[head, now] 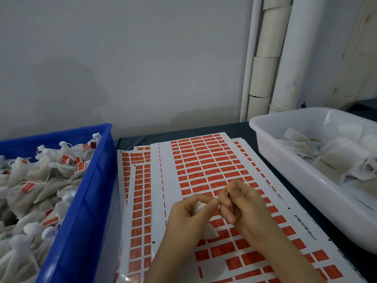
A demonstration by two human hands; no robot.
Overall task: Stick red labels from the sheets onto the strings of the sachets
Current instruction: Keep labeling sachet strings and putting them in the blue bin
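Both hands meet above the top label sheet (204,160), which lies flat on the table and carries rows of red labels. My left hand (187,217) grips a white sachet (199,208), whose lower corner shows under the palm. My right hand (242,205) pinches a thin string (227,192) between thumb and fingers; a red label edge seems folded there, too small to be sure. The fingertips of both hands almost touch.
A blue crate (89,180) at the left holds several white sachets with red labels on their strings. A white plastic tub (285,160) at the right holds several flat sachets without labels. More label sheets (138,180) lie fanned under the top one. A wall and white pipes (285,68) stand behind.
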